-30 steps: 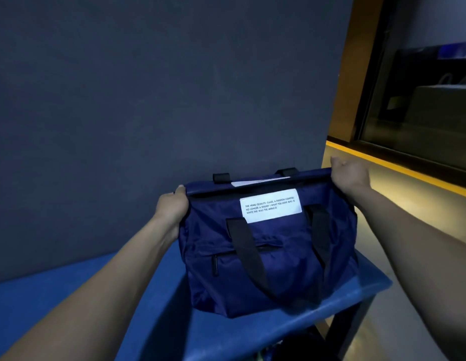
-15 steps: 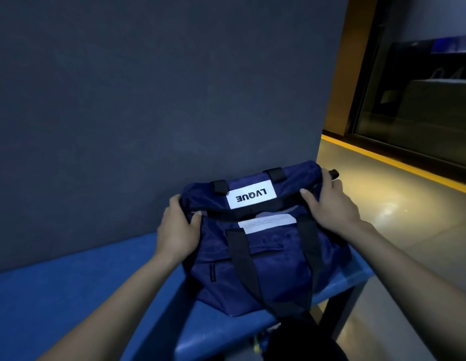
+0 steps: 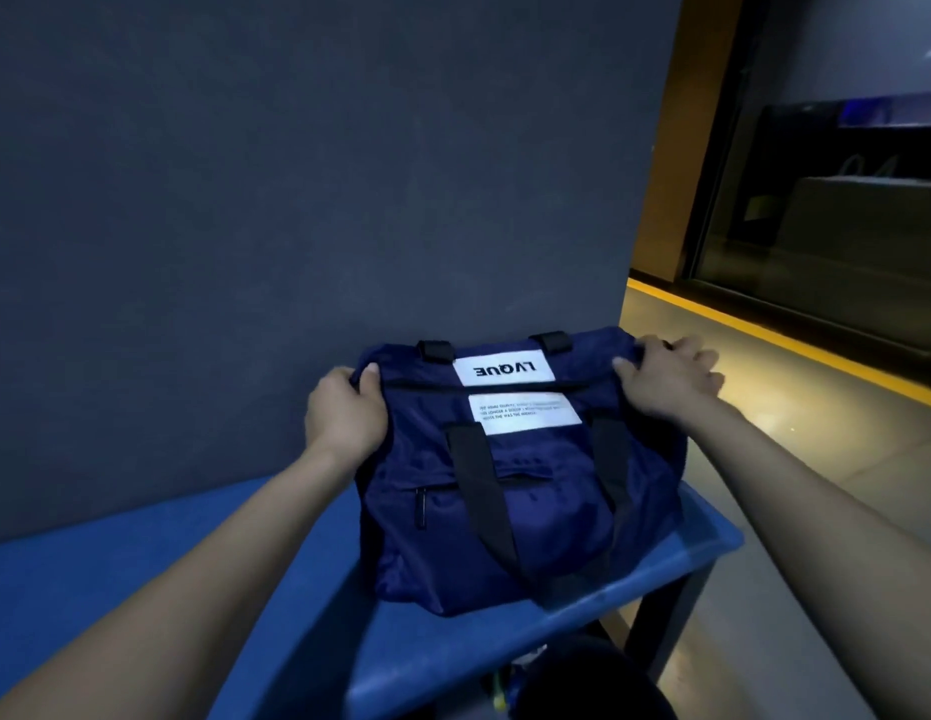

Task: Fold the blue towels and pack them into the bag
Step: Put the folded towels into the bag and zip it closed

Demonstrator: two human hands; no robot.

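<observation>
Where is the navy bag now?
In the head view, the navy bag sits on the blue table's right end, against the dark wall.

The bag (image 3: 520, 491) sits on the table's (image 3: 141, 574) right end, against the wall (image 3: 297, 174).

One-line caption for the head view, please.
Both hands, left hand and right hand, grip the top corners of a navy bag on a blue table.

Head cam, looks fwd and down, close over bag (image 3: 515, 491), table (image 3: 141, 589)
</observation>
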